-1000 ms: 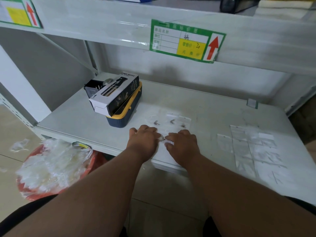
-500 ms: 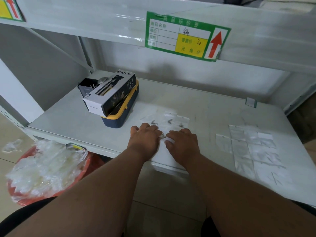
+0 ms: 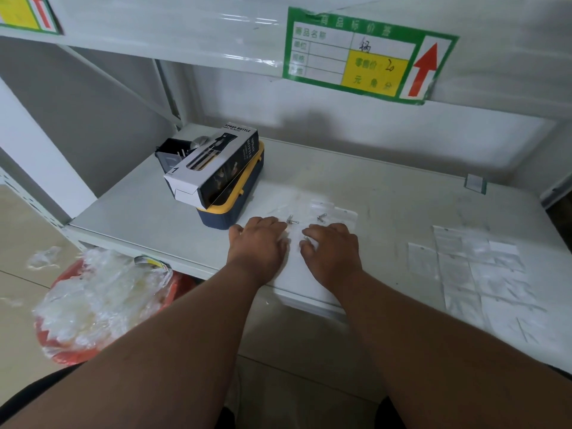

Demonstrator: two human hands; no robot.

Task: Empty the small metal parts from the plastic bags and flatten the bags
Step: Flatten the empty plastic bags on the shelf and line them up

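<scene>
Head view: the left hand and right hand rest palm-down on the white metal shelf, fingers together, on a clear plastic bag. Small metal parts lie just beyond. Whether anything is pinched cannot be told. Recommended: press outward evenly, keeping parts clear of the flattened clear bags at right.

Left block: I see spray bottle box on blue case.
Right: flat bags.
Free: bare shelf behind.
</scene>
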